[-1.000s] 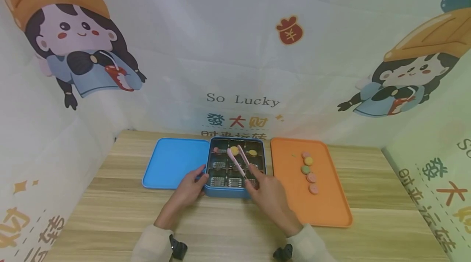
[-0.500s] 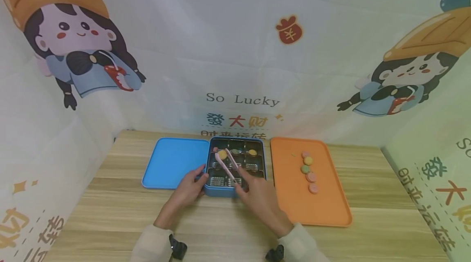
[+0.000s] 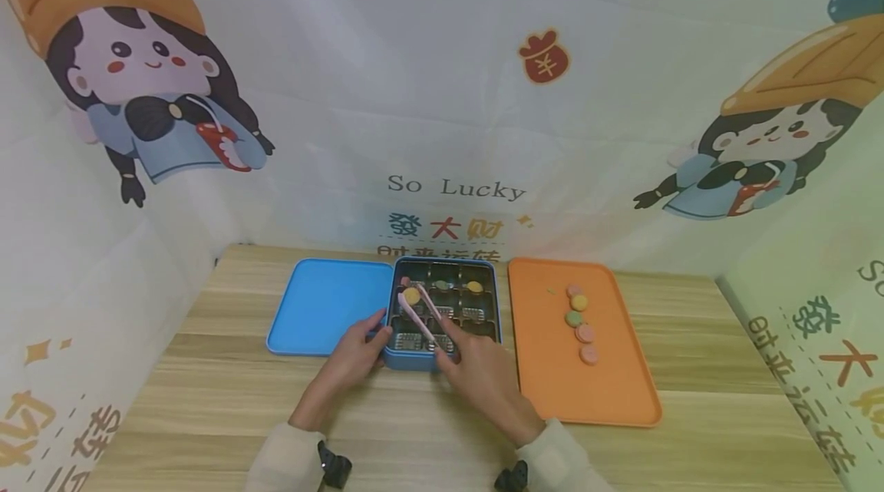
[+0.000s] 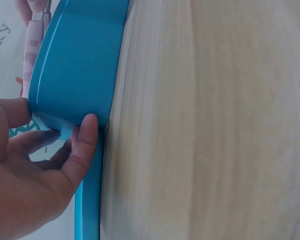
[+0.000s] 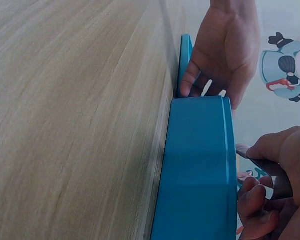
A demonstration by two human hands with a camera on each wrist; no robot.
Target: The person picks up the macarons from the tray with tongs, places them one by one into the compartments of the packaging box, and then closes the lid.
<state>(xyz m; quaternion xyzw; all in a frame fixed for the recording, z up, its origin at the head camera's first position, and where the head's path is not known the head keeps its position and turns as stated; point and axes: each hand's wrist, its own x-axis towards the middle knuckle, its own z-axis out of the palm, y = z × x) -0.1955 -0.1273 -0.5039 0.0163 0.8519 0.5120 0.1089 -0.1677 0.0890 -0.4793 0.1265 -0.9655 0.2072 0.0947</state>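
My left hand (image 3: pixel 355 354) grips the left front corner of a blue box (image 3: pixel 414 361); in the left wrist view the thumb lies at the rim, fingers against the side wall. My right hand (image 3: pixel 486 377) holds pink tongs (image 3: pixel 417 321) over the box. Between the tong tips is a yellow macaron (image 3: pixel 411 295), over the left column of the divided insert. In the back row sit a pink macaron (image 3: pixel 405 281) at left, a green macaron (image 3: pixel 442 285) in the middle and a yellow one at right. The right wrist view shows the tongs' metal end (image 5: pixel 272 172) within the right hand.
A flat blue lid (image 3: pixel 324 308) lies left of the box. To the right, an orange tray (image 3: pixel 552 392) carries several macarons (image 3: pixel 585 334) in a loose line. A printed cloth wall (image 3: pixel 442 131) rises behind the wooden table (image 3: pixel 387 430).
The right hand has carried the yellow macaron in the tongs leftward and slightly nearer, from the back middle compartment to the left column, uncovering the green macaron. The left hand has stayed put.
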